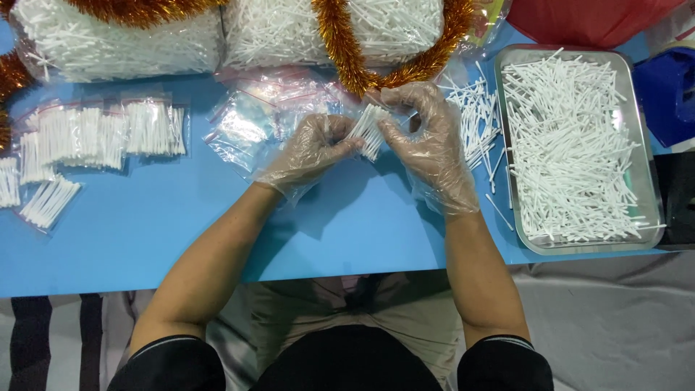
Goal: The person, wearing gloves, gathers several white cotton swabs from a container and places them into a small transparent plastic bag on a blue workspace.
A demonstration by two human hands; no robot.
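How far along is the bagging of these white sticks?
Done: several small clear bags filled with white sticks lie at the left of the blue table. In hand: the gloved left hand and right hand hold a bundle of white sticks. Left: a metal tray heaped with loose sticks and empty clear bags.

Small packing workshop: blue table [145,239], steel tray [644,145] of white sticks [565,145], filled little bags [108,134].
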